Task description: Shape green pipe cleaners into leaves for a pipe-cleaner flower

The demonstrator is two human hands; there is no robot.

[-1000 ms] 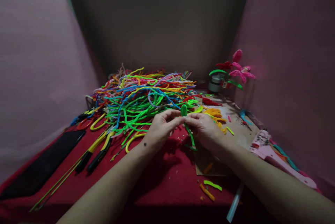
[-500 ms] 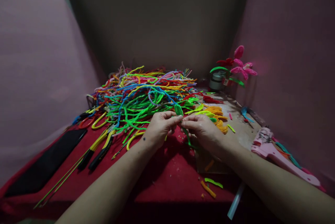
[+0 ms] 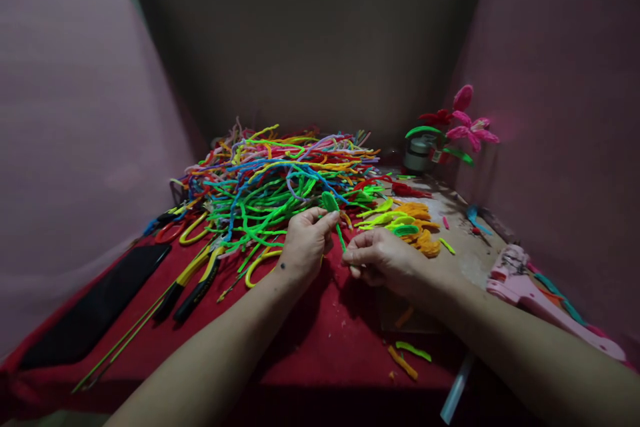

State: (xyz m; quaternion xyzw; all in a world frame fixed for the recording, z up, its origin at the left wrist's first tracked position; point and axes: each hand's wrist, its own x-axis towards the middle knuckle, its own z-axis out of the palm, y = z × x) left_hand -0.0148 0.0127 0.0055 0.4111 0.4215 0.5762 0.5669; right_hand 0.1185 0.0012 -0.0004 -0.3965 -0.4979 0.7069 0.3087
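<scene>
Fingers (image 3: 330,218) of left hand (image 3: 305,240) pinch green fuzzy piece (image 3: 329,201) below its looped head; right hand (image 3: 381,255) pinches its stem (image 3: 341,236) lower. Piece held above red-covered bench (image 3: 320,350), near multicoloured pile (image 3: 265,190).

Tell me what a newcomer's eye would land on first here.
Probably the large tangled heap of multicoloured fuzzy stems at the back of the red cloth. Then the bright pink fuzzy flower at the far right. Nearer, at centre, the left hand pinches a green fuzzy looped piece while the right hand grips its thin stem.
</scene>
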